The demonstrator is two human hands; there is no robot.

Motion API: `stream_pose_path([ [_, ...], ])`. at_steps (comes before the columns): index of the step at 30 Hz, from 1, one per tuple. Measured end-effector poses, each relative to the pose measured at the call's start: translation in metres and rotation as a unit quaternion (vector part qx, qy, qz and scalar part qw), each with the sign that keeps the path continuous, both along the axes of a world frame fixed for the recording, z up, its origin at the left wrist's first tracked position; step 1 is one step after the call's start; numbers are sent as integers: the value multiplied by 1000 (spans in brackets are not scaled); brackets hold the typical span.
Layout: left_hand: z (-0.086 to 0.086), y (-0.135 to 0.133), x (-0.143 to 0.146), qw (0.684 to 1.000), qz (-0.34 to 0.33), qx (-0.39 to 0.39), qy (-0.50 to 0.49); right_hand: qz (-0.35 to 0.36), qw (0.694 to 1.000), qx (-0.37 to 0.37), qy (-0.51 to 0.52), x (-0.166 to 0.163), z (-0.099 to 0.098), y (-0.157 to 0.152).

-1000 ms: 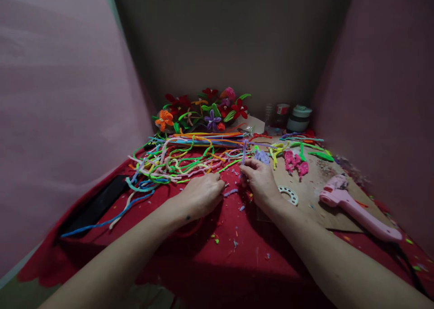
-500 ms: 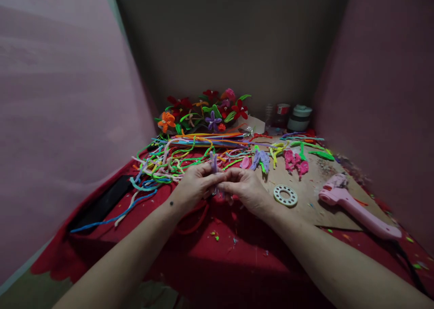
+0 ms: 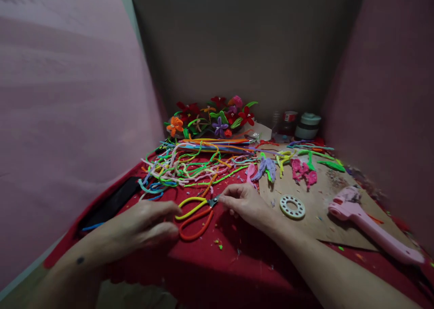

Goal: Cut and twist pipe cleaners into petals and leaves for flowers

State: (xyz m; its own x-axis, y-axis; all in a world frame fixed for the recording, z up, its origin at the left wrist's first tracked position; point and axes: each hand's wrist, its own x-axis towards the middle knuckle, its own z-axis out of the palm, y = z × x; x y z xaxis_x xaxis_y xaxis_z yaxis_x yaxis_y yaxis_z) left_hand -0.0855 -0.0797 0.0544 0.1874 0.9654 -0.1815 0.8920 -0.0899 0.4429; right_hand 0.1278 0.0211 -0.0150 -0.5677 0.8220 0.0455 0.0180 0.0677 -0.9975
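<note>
A pair of scissors with one yellow and one orange handle loop is at the middle of the red cloth, blades toward the right. My left hand is beside the loops, thumb and fingers apart, holding nothing; its fingertips come close to the yellow loop. At the blade end, my right hand has its thumb and fingers pinched together. Whatever is in that pinch is hidden, and I cannot tell whether it touches the blades. Just behind the right hand lies a pink fuzzy piece.
Tangled pipe cleaners spread behind the scissors, with pipe-cleaner flowers at the back. On a cardboard sheet lie purple petals, pink pieces and a white holed ring. A pink glue gun rests at right.
My hands have parted. The left has drawn back to the left, opening near the scissors, which now show fully. The purple fuzzy piece between my fingers is no longer visible. The view has shifted slightly.
</note>
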Motion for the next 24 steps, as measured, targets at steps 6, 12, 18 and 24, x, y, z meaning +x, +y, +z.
stream_pose_path([
  [6, -7, 60, 15, 991, -85, 47, 91, -42, 997, 60, -39, 0, -1, 0],
  [12, -5, 134, 23, 955, -131, 198, 178, -28, 993, 99, -63, 0, -7, -3],
  [18, -22, 202, 11, 925, -57, 282, 249, -28, 987, 140, -74, 1, -7, -3],
  [24, -57, 215, -5, 928, -63, 265, 253, -26, 980, 170, -99, 0, -4, -7],
])
